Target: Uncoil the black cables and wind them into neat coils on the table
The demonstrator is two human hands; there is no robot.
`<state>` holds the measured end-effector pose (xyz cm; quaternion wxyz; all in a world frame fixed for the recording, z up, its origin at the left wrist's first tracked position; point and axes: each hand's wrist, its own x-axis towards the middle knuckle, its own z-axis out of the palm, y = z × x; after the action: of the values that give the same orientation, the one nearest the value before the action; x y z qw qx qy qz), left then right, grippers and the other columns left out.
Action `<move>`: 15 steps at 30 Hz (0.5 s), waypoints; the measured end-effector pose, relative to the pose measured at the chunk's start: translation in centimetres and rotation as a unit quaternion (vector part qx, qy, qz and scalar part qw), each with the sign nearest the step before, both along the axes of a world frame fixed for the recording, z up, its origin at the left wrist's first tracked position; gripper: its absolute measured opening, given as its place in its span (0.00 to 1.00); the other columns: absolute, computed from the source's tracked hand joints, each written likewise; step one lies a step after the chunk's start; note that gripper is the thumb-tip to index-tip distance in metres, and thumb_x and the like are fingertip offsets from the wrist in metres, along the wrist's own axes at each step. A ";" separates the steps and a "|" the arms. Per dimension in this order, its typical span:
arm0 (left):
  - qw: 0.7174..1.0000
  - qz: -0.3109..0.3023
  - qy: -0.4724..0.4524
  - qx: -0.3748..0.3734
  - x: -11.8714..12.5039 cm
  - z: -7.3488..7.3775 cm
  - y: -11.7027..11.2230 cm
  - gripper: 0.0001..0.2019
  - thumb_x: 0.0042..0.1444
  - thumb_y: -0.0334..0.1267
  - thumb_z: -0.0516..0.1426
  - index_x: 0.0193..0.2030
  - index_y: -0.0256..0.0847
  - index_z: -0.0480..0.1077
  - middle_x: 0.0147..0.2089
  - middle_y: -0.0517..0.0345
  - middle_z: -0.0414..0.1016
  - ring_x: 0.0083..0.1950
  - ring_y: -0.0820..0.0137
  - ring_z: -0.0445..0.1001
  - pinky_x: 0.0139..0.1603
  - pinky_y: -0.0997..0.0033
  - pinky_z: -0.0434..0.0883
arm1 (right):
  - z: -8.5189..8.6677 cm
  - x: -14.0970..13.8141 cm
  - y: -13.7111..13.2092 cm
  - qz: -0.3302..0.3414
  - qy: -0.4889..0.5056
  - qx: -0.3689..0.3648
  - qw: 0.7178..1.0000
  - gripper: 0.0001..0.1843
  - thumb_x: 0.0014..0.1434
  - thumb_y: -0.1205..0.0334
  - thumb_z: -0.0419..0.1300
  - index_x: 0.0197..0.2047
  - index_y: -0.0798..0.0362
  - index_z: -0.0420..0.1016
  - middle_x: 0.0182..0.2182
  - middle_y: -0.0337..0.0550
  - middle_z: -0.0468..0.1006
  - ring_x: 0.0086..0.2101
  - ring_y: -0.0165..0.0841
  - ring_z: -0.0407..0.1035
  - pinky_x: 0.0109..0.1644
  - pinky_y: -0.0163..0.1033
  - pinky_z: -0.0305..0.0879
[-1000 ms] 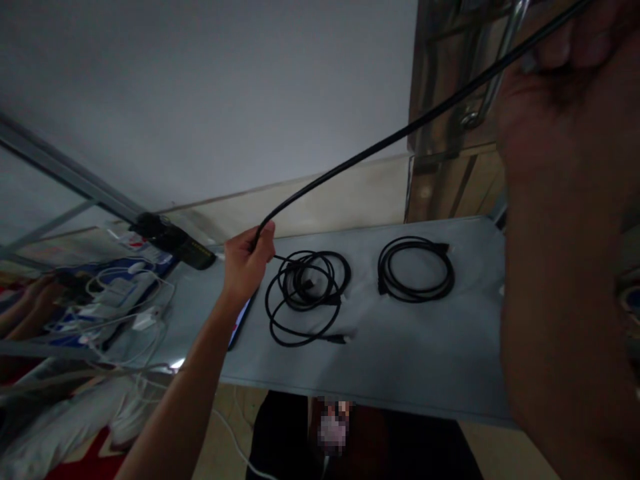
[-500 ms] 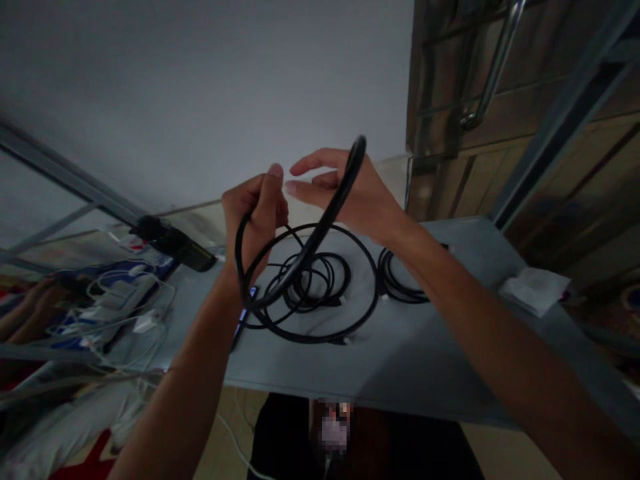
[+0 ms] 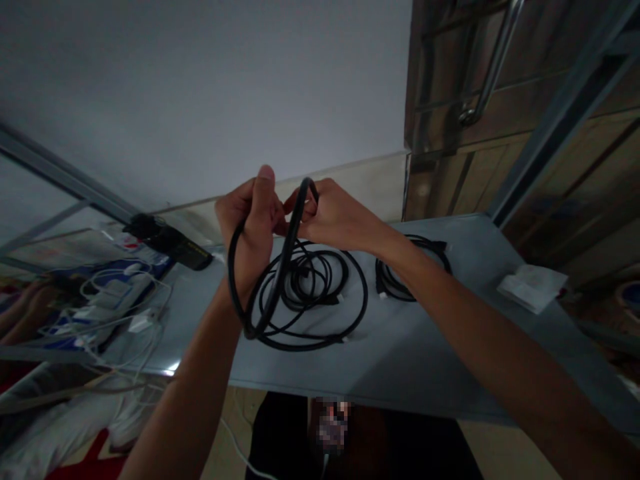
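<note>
My left hand (image 3: 253,210) is closed around a black cable (image 3: 284,267), its thumb pointing up. A large loop of this cable hangs from my hands over the shelf. Close beside it, my right hand (image 3: 333,212) has its fingers curled in, touching or almost touching the left fingers. The cable arcs up to the right hand and passes behind its fingers. Exactly what its fingertips pinch is partly hidden. Under the hands lies a coil of black cable (image 3: 345,270) on the grey tabletop (image 3: 395,367).
Another black cable coil (image 3: 393,283) lies to the right, partly behind my right forearm. A crumpled white paper (image 3: 533,287) rests farther right. On the left are a black bottle-like object (image 3: 173,243) and a white power strip (image 3: 113,300) with tangled cords. Another person's arm (image 3: 30,310) shows at far left.
My right hand has moved left and down, and its open fingers have curled in against the left fingers. The raised cable loop has swung left and lower.
</note>
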<state>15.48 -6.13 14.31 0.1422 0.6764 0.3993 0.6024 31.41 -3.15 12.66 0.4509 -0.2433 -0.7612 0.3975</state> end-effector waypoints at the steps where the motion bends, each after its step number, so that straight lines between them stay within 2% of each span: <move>1: 1.000 0.001 0.006 0.001 0.2 0.0 -0.2 0.33 0.77 0.59 0.59 0.22 0.44 0.60 0.22 0.64 0.59 0.25 0.74 0.60 0.27 0.70 0.64 | 0.0 0.0 0.0 -0.003 -0.003 0.006 1.000 0.11 0.62 0.58 0.76 0.39 0.54 0.80 0.25 0.34 0.70 0.29 0.31 0.63 0.32 0.38 0.57; 5: 1.000 0.006 0.015 -0.016 0.4 0.3 -0.7 0.31 0.78 0.53 0.59 0.23 0.44 0.61 0.23 0.64 0.58 0.25 0.74 0.58 0.27 0.69 0.60 | 0.3 0.0 -0.2 -0.024 -0.013 0.044 0.999 0.08 0.61 0.64 0.73 0.39 0.52 0.78 0.27 0.33 0.71 0.31 0.32 0.66 0.35 0.39 0.59; 8: 0.999 0.030 0.023 -0.027 0.0 0.0 -0.7 0.29 0.79 0.50 0.58 0.23 0.44 0.61 0.23 0.63 0.57 0.25 0.73 0.56 0.25 0.66 0.56 | 0.6 0.1 -1.0 -0.041 0.005 0.059 0.997 0.13 0.60 0.67 0.71 0.45 0.48 0.75 0.27 0.30 0.70 0.30 0.32 0.66 0.36 0.38 0.60; 10: 0.997 0.043 0.043 -0.036 -0.4 -0.5 -0.7 0.28 0.80 0.49 0.56 0.25 0.45 0.63 0.24 0.63 0.59 0.26 0.71 0.58 0.25 0.65 0.55 | 1.0 0.2 -1.6 -0.024 0.011 0.074 0.997 0.15 0.60 0.67 0.69 0.50 0.47 0.75 0.28 0.29 0.71 0.31 0.32 0.66 0.37 0.38 0.62; 12: 0.997 0.060 0.042 -0.028 -1.0 -1.2 -0.7 0.23 0.79 0.49 0.58 0.29 0.45 0.66 0.28 0.62 0.64 0.29 0.69 0.64 0.26 0.67 0.60 | 1.2 0.1 -2.1 -0.002 0.001 0.099 0.995 0.16 0.61 0.67 0.68 0.51 0.46 0.77 0.32 0.31 0.75 0.33 0.32 0.68 0.39 0.38 0.63; 15: 0.998 0.063 0.023 0.000 -2.0 -2.2 -0.4 0.16 0.68 0.47 0.70 0.37 0.45 0.71 0.40 0.60 0.74 0.43 0.67 0.76 0.42 0.69 0.75 | 1.4 -0.1 -2.2 0.020 -0.012 0.143 0.989 0.14 0.62 0.69 0.67 0.49 0.46 0.81 0.36 0.33 0.80 0.36 0.32 0.71 0.43 0.38 0.65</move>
<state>13.51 -6.54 12.14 0.0947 0.6633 0.4446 0.5945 31.33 -5.38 14.02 0.4637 -0.1661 -0.8203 0.2907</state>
